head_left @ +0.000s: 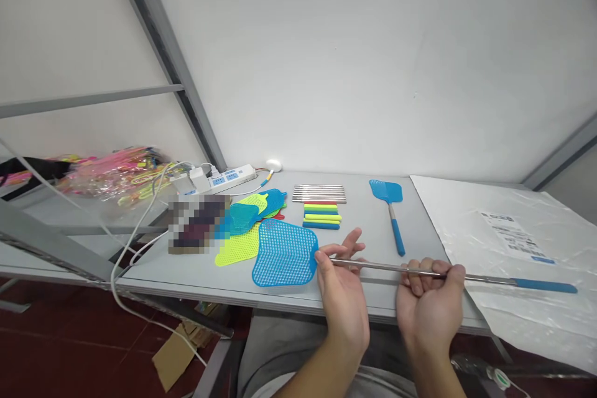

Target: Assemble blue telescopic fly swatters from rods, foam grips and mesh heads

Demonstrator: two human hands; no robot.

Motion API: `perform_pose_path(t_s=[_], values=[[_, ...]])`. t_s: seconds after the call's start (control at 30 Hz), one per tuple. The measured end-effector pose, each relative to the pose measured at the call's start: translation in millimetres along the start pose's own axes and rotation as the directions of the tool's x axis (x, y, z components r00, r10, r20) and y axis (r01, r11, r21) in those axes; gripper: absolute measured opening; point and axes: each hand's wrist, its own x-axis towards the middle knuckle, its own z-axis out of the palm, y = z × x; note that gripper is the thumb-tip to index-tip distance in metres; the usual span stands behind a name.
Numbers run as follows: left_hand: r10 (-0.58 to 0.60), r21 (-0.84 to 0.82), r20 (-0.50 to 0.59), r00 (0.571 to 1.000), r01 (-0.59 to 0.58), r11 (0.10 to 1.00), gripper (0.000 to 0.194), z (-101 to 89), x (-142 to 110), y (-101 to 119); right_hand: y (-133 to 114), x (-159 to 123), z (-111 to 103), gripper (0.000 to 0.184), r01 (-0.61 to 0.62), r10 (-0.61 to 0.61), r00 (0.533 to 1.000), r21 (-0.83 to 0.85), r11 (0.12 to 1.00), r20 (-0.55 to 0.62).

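Observation:
A blue fly swatter (285, 254) with a long metal rod and a blue grip is held level across the table's front. Thumb and fingers of my left hand (344, 295) pinch it where the perforated head meets the rod, the other fingers loosely raised. My right hand (431, 301) is closed around the middle of the rod, palm up. Beyond lie a row of metal rods (319, 193) and a stack of red, yellow-green and blue grips (321, 216). Another blue fly swatter (392, 214), shorter, rests on the tabletop. Loose yellow-green and blue swatter heads (237, 245) overlap at left.
A white power strip (233, 179) with plugs and cables sits at the back left. White plastic sheeting (508, 249) covers the table's right side. Bagged colourful items (121, 171) fill the left shelf, behind a grey metal frame (172, 56). Cardboard (172, 357) lies on the floor.

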Motion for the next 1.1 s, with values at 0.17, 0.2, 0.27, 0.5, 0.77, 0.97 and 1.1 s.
perform_pose_path(t_s=[0.17,0.2,0.27,0.5,0.77,0.97,1.1], values=[[0.016,0.016,0.027,1.0,-0.017,1.0,0.036,8.4,-7.3,-0.9,10.2,-19.2,6.8,0.034,-0.114,0.115,0.992,-0.013,0.993,0.048],[-0.011,0.006,0.027,1.0,0.011,1.0,0.036,8.3,-9.0,-2.6,12.7,-24.5,8.5,0.035,-0.142,0.144,0.988,-0.033,0.989,0.064],[-0.084,-0.028,0.035,0.996,0.085,0.996,0.035,7.2,-11.8,-5.1,16.2,-33.9,12.0,0.035,-0.182,0.187,0.978,-0.058,0.982,0.089],[-0.168,-0.036,0.088,0.982,0.171,0.985,0.034,4.2,-17.3,7.6,13.2,-49.6,18.4,0.033,-0.273,0.287,0.938,-0.098,0.957,0.196],[-0.149,0.058,0.149,0.977,0.142,0.988,0.038,1.4,-11.4,36.9,16.5,-55.5,13.5,0.033,-0.224,0.296,0.862,-0.214,0.951,0.412],[0.1,0.027,0.013,0.995,-0.101,0.995,0.029,-14.9,21.2,78.2,5.3,-18.9,-5.1,0.024,-0.249,0.276,0.906,-0.123,0.961,0.322],[0.082,-0.008,-0.063,0.995,-0.083,0.997,0.035,-25.4,33.6,92.3,-1.8,-5.1,-16.2,0.04,-0.154,0.193,0.933,-0.149,0.977,0.303]])
